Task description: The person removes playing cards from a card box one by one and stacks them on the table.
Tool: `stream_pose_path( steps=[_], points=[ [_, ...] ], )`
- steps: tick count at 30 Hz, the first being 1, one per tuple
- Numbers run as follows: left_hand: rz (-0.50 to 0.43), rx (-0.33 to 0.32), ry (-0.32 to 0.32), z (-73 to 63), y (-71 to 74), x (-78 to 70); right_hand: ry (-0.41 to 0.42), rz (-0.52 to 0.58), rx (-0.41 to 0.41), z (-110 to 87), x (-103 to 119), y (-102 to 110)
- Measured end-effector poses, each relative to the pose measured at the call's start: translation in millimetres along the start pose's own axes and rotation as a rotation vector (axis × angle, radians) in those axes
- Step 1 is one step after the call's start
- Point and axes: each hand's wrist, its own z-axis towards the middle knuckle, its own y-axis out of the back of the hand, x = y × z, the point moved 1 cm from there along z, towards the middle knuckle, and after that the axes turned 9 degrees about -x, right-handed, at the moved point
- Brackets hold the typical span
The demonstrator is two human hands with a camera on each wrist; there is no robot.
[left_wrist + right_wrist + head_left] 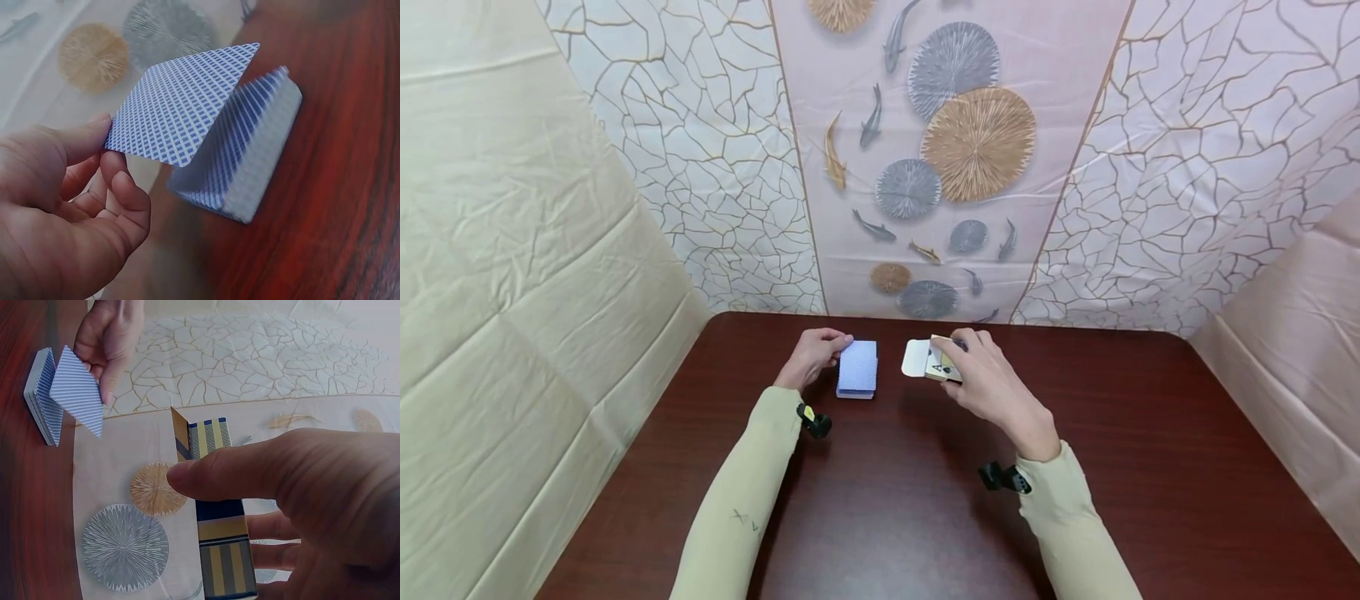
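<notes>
My left hand [812, 357] pinches one blue-patterned playing card [181, 103] by its edge between thumb and fingers. The card is tilted up, apart from the rest of a stack of cards [265, 156] that lies face down on the table beneath it. To the right, my right hand [992, 383] grips a card box [225, 562] with a blue, gold and striped side, held by the thumb and the fingers opposite. The box's white flap [915, 358] stands out toward the left. An ace [937, 363] with a black spade shows beside the flap; whether it is a card or print, I cannot tell.
A dark reddish-brown table [880, 517] lies under both hands. Its far edge meets a hanging cloth [880, 292] printed with fish and round leaves. Pale cloth walls [550, 292] rise along the sides. Both wrists carry small black cameras.
</notes>
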Motion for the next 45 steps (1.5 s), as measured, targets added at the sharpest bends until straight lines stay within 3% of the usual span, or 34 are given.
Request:
stream_pose_path(
  steps=[6, 16, 28, 35, 45],
  points=[
    [0.035, 0.002, -0.01, 4.5, -1.5, 5.7, -0.006, 0.001, 0.002, 0.0, -1, -1],
    [0.134, 0.013, -0.09, 2.6, -3.9, 9.5, -0.008, 0.002, 0.004, 0.4, 0, 0],
    [0.282, -0.073, -0.248, 1.3, -6.6, 16.9, -0.002, -0.001, -0.007, -0.2, -1, -1],
    [0.44, -0.112, -0.334, 4.2, -11.2, 21.4, -0.002, -0.007, -0.005, -0.3, -1, -2],
    [0.496, -0.148, -0.345, -3.6, -14.8, 16.9, 0.005, -0.014, -0.001, 0.2, -1, -3]
  ],
)
